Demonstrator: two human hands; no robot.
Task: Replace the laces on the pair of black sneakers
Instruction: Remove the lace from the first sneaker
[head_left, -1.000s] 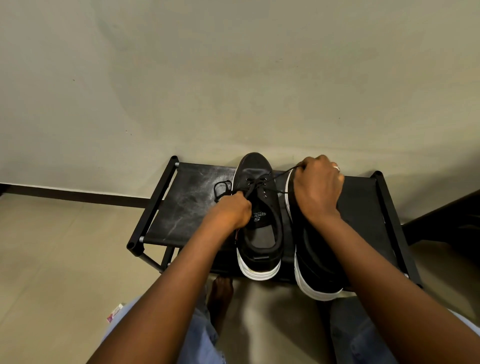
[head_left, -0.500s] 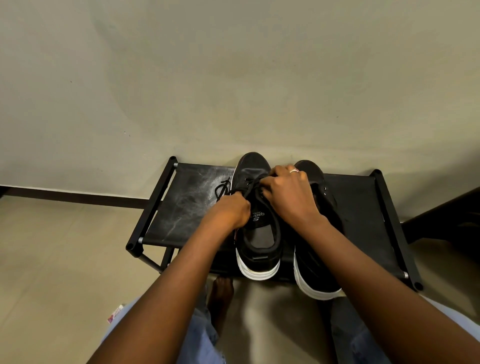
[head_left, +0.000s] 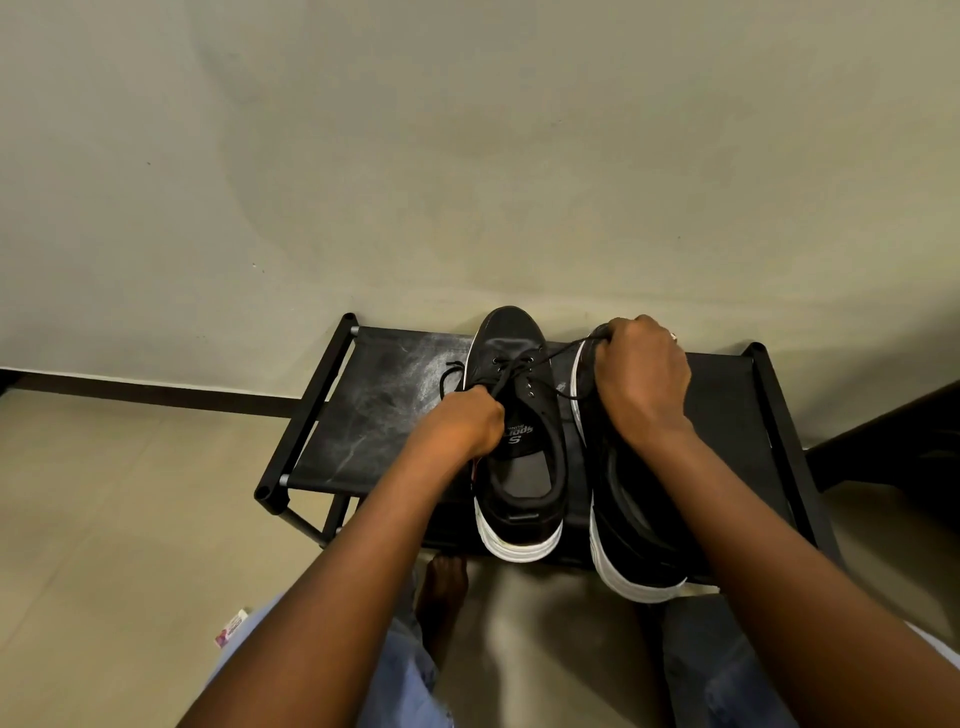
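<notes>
We see two black sneakers on a black fabric rack (head_left: 374, 410), toes toward the wall (head_left: 467, 182); left sneaker (head_left: 519, 457) upright, white sole, right sneaker (head_left: 623, 519) just beside it, mostly under the forearm. Insole print reads a big "S" plus a word we can't read reliably; upside down from here. Left hand (head_left: 462, 421) fingers curled on the lace (head_left: 511, 370) at the left sneaker's left side; right hand (head_left: 641, 379) fingers curled, pinching the other lace end over the right sneaker's toe; lace runs taut between them through the upper eyelets. Ring on right hand; small printed wrapper (head_left: 231, 629) on floor, text unreadable.
</notes>
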